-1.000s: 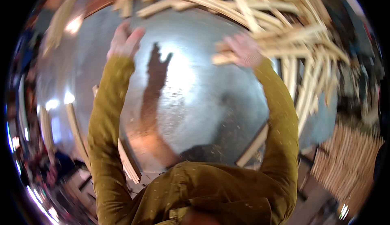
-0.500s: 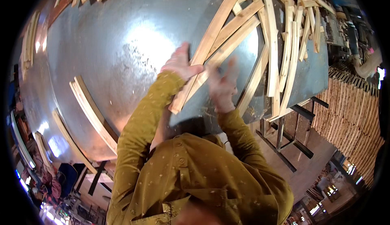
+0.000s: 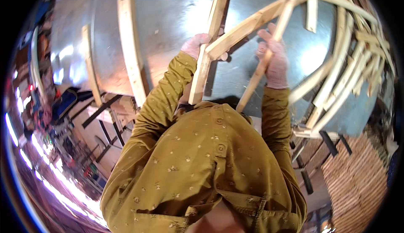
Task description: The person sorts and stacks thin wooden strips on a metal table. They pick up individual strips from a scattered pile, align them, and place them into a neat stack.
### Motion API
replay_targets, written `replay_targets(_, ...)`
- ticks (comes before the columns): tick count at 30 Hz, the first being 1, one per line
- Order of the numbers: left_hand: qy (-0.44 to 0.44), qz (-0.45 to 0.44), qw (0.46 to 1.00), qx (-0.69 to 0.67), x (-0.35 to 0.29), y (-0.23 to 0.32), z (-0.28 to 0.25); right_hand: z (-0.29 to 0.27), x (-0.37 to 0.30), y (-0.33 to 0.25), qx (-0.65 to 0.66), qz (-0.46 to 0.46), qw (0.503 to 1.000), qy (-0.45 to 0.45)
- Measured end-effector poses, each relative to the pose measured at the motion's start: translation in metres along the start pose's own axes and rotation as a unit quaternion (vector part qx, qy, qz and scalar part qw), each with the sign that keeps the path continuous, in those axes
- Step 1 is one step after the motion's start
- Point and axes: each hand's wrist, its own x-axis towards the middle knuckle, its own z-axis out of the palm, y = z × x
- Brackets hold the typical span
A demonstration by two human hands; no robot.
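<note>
My left hand [image 3: 195,46] is closed around a long pale wooden strip [image 3: 199,81] that points away from me over the table. Its fingertips also come around the near end of a second wooden strip [image 3: 248,25], which slants off to the far right. In my right hand [image 3: 277,64] is a third, thinner wooden strip [image 3: 251,86]. This one is tilted, its low end close to my body and its far part crossing over the second strip. Both hands are raised above the metal tabletop [image 3: 168,27].
A loose heap of wooden strips [image 3: 345,75] covers the table's right side. On the left lie a pale strip bundle [image 3: 131,43] and a single strip [image 3: 90,64], overhanging the near edge. Black metal bars [image 3: 328,144] stick out at the near right, beside a large wood stack [image 3: 355,182].
The view has swung to the right. Strips that were lying on the table are now lifted in my hands. My right hand, earlier blurred and apart, has closed on one.
</note>
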Motion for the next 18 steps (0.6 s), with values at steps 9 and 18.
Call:
replay_targets(9, 0.570, 0.052, 0.594, 0.566, -0.127, 0.035, -0.083, 0.129, 0.024, 0.119, -0.415, -0.009, 0.903, -0.112)
replay_targets(18, 0.563, 0.151, 0.376, 0.721, -0.208, 0.081, -0.171, 0.220, 0.027, 0.292, -0.711, -0.071, 0.573, -0.401)
